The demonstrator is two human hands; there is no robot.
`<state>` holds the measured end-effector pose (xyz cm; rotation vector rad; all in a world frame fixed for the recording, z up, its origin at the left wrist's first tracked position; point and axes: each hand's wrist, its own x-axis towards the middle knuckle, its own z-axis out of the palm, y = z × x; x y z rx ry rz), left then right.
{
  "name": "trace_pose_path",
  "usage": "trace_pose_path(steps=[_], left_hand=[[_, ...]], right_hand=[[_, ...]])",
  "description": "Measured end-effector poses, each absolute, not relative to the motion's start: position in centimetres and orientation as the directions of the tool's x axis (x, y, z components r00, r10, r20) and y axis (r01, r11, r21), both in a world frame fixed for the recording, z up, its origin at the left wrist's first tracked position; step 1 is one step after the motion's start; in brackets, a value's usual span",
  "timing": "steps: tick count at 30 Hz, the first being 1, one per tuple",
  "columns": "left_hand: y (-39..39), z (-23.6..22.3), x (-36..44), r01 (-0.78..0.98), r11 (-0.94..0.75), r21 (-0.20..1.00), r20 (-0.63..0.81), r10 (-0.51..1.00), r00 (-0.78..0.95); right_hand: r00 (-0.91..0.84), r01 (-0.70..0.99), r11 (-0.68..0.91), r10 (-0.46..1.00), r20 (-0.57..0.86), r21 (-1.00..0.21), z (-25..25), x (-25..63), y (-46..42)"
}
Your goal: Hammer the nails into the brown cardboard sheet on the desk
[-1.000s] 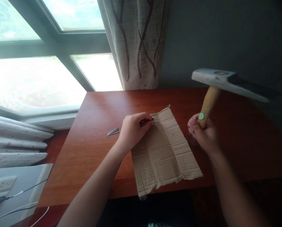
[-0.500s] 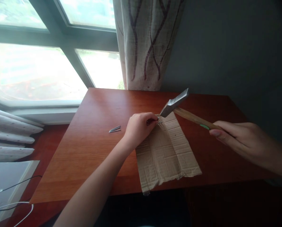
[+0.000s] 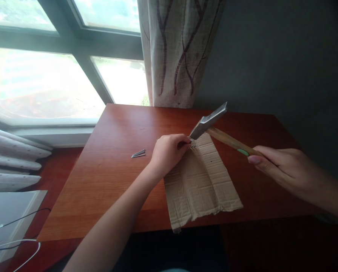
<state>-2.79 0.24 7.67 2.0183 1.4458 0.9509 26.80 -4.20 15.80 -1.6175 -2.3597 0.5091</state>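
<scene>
Hammer (image 3: 205, 125) down from high, right fingers (image 3: 267, 153) around its handle (image 3: 228, 140), left fingers (image 3: 183, 138) pinched over cardboard (image 3: 198, 185), contents unclear.

To my left I see a large window (image 3: 38, 87), and its grey-green frame (image 3: 72, 43) divides it into several parts; the view outside is bright and washed out. Beside it hangs a pale curtain (image 3: 176, 53) with purple-brown lines like branches, behind the far edge of the reddish wooden table (image 3: 120, 124). To the right of this curtain stands a plain dark wall (image 3: 276, 56). Below the window sill (image 3: 58, 140) I see another pale curtain (image 3: 13, 162), near a dark red surface (image 3: 61, 166). Lower down, a black cable (image 3: 23, 216) and a white cable (image 3: 39, 246) run by a white panel (image 3: 18, 206).
</scene>
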Motion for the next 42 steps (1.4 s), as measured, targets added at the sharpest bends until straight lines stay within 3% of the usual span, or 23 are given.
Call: trace_pose_path(steps=[16,22,42], left_hand=[[0.38,7.6,-2.72,0.634,-0.313,0.707,0.237,0.95,0.205],[0.37,7.66,-2.75,0.642,-0.303,0.704,0.22,0.953,0.209],[0.27,7.99,-2.7,0.669,-0.313,0.674,0.211,0.95,0.232]], right_hand=[[-0.362,0.849,0.322,0.932,-0.018,-0.419,16.15,26.61,-3.97],[-0.353,0.879,0.287,0.928,-0.115,-0.381,16.63,26.29,-4.1],[-0.368,0.882,0.306,0.922,-0.119,-0.359,16.49,25.83,-4.79]])
